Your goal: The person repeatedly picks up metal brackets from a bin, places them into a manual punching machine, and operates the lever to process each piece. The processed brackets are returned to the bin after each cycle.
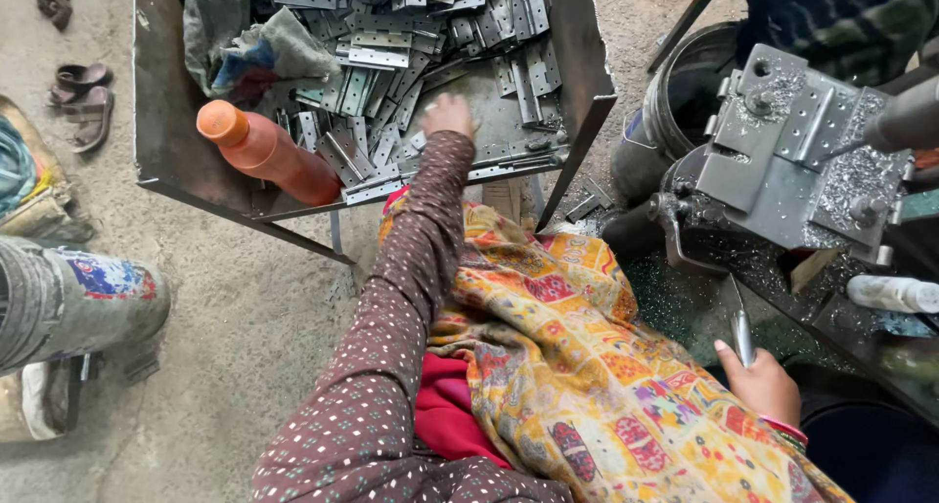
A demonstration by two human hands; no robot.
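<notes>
while sorted: none visible yet
left hand [448,115]: flat on hinges [391,43], far tray [166,122]
right hand [758,381]: gripping lever [741,335], near right
bottle [264,151]: lying left

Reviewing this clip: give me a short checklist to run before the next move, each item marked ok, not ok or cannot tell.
1. Left hand on the metal plates in the tray: ok.
2. One plate actually gripped: cannot tell.
3. Right hand around the lever handle: ok.
4. Machine fixture free of shavings: not ok, chips cover it.
5. Orange bottle apart from the left hand: ok.
</notes>
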